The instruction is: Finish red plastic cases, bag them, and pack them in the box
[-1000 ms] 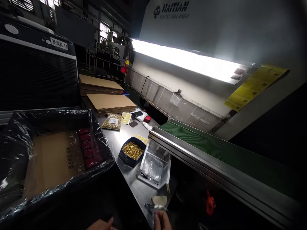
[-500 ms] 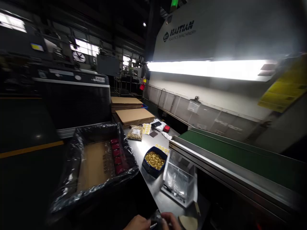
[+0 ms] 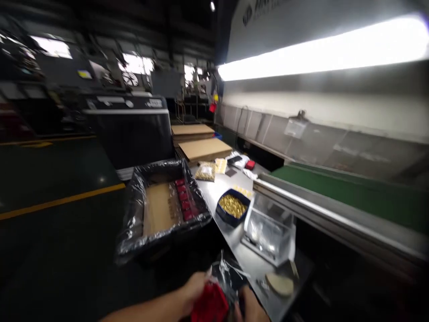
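At the bottom of the view my left hand [image 3: 194, 288] is closed on a glossy red object [image 3: 211, 303], whose exact kind is blurred by motion. A clear plastic bag [image 3: 227, 275] stands up between my hands, against the red object. My right hand [image 3: 252, 307] is curled at the bag's right side and grips its edge; the fingertips are partly cut off and smeared. Right of my hands, a pale rounded pad [image 3: 280, 284] lies on the metal table [image 3: 214, 190]. Beyond it is a clear-fronted white bin [image 3: 268, 237] of plastic bags.
A blue bin [image 3: 233, 206] of small gold-coloured parts stands on the table. To the left, a black-lined box [image 3: 164, 239] holds a row of dark red pieces and cardboard. Cardboard sheets [image 3: 206, 148] are stacked behind. A green conveyor [image 3: 335, 194] runs along the right.
The red object now shows in my left hand, and the clear bag is raised and more visible between my hands. My hands are higher in view; the camera has turned.
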A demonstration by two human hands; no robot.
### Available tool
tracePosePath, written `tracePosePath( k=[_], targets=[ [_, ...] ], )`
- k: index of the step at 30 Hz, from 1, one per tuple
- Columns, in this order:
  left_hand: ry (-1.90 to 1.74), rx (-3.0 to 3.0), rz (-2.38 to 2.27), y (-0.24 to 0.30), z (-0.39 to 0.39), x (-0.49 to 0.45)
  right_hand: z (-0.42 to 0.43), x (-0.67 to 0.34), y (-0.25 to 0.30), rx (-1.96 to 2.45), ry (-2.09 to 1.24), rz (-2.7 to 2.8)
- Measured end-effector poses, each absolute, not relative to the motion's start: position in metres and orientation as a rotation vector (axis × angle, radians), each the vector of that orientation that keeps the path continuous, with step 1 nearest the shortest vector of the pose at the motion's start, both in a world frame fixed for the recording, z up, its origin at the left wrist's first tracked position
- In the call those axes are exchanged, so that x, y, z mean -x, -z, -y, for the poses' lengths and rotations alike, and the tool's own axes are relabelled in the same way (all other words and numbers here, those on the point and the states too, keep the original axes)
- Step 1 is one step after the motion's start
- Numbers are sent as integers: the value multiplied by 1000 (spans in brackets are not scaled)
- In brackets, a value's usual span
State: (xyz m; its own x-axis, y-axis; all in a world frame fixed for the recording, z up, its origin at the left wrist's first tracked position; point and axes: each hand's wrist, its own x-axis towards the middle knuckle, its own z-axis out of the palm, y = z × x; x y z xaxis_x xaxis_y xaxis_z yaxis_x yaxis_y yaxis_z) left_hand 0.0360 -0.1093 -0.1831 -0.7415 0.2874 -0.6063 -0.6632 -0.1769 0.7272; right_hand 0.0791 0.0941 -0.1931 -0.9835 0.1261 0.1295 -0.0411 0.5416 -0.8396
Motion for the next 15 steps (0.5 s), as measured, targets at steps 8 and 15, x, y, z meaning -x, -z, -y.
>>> tracePosePath(
  k=[8,15],
  targets=[
    [-1928,689,-1060,204,111,-74,-97,-85,172,212,-2453,2413],
    [-1901,724,-1056,192,116,-78,-104,-105,155,-363,-2348,2763]
  ],
)
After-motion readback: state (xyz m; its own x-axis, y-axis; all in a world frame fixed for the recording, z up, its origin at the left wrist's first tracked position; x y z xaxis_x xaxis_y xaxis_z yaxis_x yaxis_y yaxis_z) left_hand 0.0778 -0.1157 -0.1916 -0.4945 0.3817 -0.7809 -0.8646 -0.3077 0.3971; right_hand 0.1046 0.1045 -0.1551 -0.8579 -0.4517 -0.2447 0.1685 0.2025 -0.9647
